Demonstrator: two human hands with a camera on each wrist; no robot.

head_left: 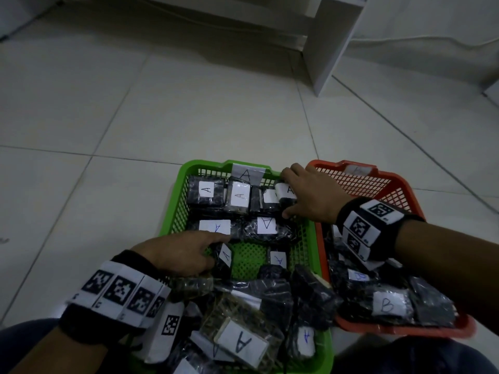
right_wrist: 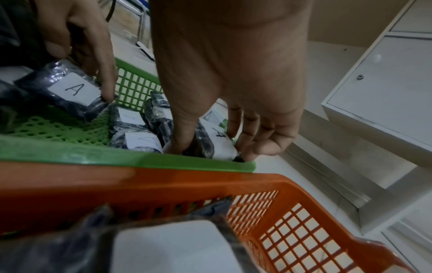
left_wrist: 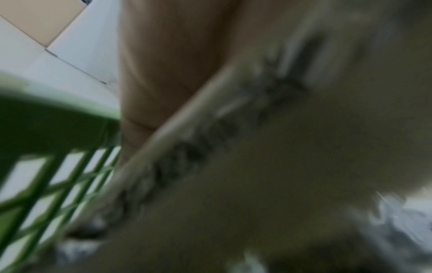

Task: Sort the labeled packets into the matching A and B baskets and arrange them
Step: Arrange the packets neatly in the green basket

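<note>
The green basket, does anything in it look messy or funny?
Yes. At the far end of the green basket, A packets sit in neat rows, but the near end holds a jumbled pile, tilted and overlapping. The right hand grips one packet in the back row.

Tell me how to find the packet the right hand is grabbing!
Look in the green basket, along its far wall under the paper A sign. Four dark packets stand there in a row. It is the packet at the right end, in the corner nearest the orange basket, the only one pinched by the right hand.
</note>
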